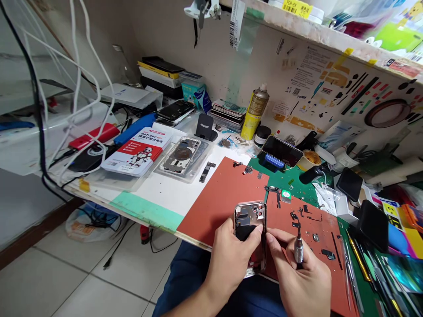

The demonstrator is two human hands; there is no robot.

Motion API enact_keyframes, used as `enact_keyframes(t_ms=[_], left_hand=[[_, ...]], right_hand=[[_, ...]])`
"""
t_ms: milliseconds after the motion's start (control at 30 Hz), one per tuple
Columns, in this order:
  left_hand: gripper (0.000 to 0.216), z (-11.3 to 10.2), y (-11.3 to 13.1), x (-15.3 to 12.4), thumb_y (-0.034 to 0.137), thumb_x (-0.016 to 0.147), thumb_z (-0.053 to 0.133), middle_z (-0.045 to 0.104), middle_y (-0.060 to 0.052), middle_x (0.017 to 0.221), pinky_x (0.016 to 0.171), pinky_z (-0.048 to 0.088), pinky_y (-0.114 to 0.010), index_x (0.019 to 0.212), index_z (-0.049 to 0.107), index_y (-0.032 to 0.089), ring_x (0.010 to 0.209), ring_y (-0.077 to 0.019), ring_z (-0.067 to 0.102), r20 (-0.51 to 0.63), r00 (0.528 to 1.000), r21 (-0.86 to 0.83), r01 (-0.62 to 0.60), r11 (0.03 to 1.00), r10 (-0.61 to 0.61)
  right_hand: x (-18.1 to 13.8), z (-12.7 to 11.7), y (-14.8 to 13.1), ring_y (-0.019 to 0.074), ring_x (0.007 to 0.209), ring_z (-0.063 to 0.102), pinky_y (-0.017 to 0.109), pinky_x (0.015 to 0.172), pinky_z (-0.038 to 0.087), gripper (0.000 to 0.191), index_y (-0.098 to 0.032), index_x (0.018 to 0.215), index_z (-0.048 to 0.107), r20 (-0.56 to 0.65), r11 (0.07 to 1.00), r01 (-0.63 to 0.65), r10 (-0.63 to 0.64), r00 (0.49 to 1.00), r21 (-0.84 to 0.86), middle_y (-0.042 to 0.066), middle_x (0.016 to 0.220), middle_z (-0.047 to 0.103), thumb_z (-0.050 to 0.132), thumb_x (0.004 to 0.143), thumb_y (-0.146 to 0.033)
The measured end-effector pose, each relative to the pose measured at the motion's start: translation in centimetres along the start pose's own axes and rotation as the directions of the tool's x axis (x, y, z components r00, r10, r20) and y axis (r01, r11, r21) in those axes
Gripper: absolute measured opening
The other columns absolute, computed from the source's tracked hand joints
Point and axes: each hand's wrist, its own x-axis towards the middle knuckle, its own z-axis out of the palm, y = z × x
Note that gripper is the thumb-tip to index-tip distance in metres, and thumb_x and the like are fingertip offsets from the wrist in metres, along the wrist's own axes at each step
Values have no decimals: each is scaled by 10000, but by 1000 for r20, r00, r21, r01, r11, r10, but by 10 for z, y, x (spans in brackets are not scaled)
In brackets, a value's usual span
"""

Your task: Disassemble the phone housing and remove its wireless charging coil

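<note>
My left hand [233, 248] is closed round an opened phone housing [251, 214], its thumb lying across the inside. The housing is tilted up at the mat's front edge, and its bare metal interior and camera openings face me. A small screwdriver [298, 252] with a knurled metal grip is tucked in the fingers of my right hand [299, 273], its shaft pointing upward. The thumb and forefinger of that hand meet at the housing's right edge; whether they pinch a small part there I cannot tell. Small phone parts [328, 254] lie on the red-brown mat [224, 193] around both hands.
Left of the mat, a second phone housing [181, 155] lies in a clear tray beside a white-and-red battery box [137, 149]. A phone [280, 149] leans on a blue stand at the back. Tweezers and tools [358, 255] line the right side. White cables [77, 66] hang at left.
</note>
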Motion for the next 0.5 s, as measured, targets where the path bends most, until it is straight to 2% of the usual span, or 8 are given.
enact_keyframes(t_ms=[100, 267, 400, 500], left_hand=[[241, 1, 2, 2, 397, 831, 753, 828, -59, 891, 763, 595, -324, 927, 760, 176, 828, -243, 752, 12, 999, -18, 34, 999, -34], [268, 3, 2, 3, 413, 823, 762, 826, -65, 899, 760, 587, -332, 927, 759, 165, 823, -242, 740, -4, 999, -9, 37, 999, -37], [278, 3, 1, 2, 401, 821, 778, 834, -60, 944, 790, 595, -327, 968, 763, 166, 857, -238, 755, 25, 999, -67, 47, 997, -45], [254, 3, 1, 3, 363, 802, 786, 833, -55, 921, 784, 595, -324, 961, 761, 166, 846, -236, 760, 15, 999, -51, 33, 998, -32]], right_hand=[[-2, 3, 1, 124, 480, 625, 211, 438, 531, 272, -198, 855, 806, -15, 990, -105, 107, 994, 92, 37, 737, 776, 775, 879, -467], [-3, 6, -2, 124, 496, 611, 226, 451, 527, 306, -195, 814, 802, -43, 982, -152, 157, 987, 111, 45, 755, 774, 789, 854, -499], [-3, 7, -1, 111, 500, 603, 209, 488, 547, 248, -221, 907, 824, -64, 992, -117, 121, 991, 55, 0, 682, 726, 771, 873, -461], [-4, 7, -1, 100, 501, 612, 186, 512, 558, 196, -250, 962, 828, -73, 998, -70, 70, 995, 5, -28, 656, 708, 768, 883, -419]])
